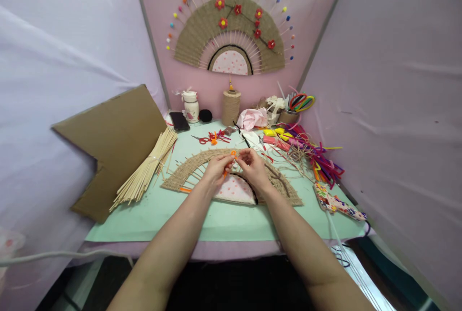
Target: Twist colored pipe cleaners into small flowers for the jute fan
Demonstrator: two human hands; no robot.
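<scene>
An orange pipe cleaner (234,153), bent into a small loop at its top, is pinched between the fingertips of both hands. My left hand (216,170) is closed on it from the left, and a piece of orange shows below the fingers. My right hand (253,167) pinches it from the other side, thumb and fingers together. Both hands are above a half-round woven twine fan (187,167) lying on the table, with a pink-dotted fabric centre (234,190) edged in black. Another orange strip (185,189) lies at the fan's left end.
Behind the fan are red-handled scissors (203,140), red and orange pipe-cleaner pieces (218,136) and a twine spool (231,109). Bamboo sticks (146,169) and cardboard (119,133) lie left. Coloured pipe cleaners (325,161) and a glue gun (337,202) lie right. A finished fan (195,27) hangs behind.
</scene>
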